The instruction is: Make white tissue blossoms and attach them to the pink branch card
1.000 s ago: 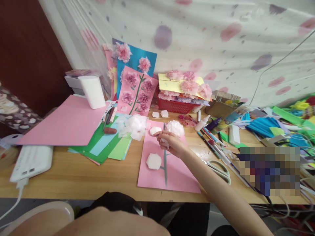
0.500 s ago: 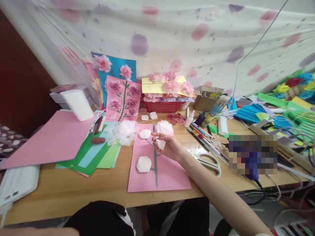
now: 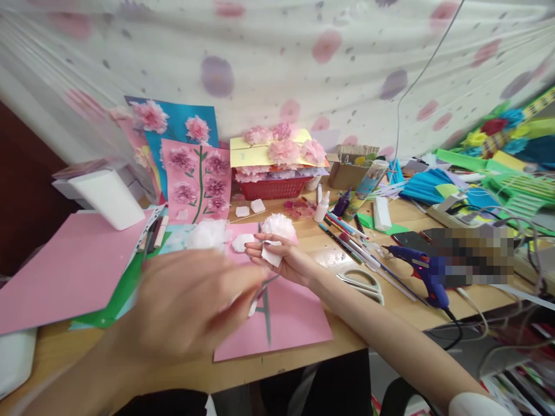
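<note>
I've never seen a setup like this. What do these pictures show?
No machine here: a person works with two bare hands. Every picture comes from one camera worn on their head, looking forward and down. The left hand is blurred, close to the lens; whether it holds anything is unclear. The right hand holds a small white paper piece. On the brown wooden table lies a pink paper sheet with a painted green stem. Behind it stands a red plastic basket; rightward lies a blue glue gun.
</note>
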`<action>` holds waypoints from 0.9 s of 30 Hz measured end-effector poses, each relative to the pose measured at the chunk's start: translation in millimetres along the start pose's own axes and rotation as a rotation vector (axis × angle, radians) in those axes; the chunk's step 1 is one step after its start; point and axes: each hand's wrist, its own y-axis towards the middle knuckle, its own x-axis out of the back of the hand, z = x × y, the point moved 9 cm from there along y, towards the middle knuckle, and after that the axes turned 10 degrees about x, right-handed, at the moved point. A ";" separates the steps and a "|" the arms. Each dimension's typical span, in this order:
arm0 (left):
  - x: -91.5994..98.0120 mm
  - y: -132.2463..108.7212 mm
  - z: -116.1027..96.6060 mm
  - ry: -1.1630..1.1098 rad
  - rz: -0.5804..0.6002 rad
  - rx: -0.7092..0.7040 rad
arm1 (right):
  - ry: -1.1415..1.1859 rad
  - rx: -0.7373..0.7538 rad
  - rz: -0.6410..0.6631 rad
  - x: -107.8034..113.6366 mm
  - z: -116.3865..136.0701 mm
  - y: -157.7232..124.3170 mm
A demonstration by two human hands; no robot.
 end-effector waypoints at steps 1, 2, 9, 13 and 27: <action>-16.9 20.5 -2.3 0.060 0.043 -0.092 | 0.021 -0.006 -0.012 0.6 -0.4 0.8; -35.1 36.5 -3.0 0.126 0.077 -0.186 | 0.049 -0.016 -0.027 1.9 -1.3 1.4; -96.6 56.9 47.1 0.219 0.076 -0.217 | 0.139 -0.085 -0.077 17.7 -8.0 -0.5; -91.9 46.6 58.7 0.196 0.064 -0.158 | 0.121 -0.105 -0.063 19.3 -11.5 -4.4; -84.8 46.6 85.6 -0.077 0.003 0.133 | -0.041 -0.086 -0.053 24.1 -18.8 -3.5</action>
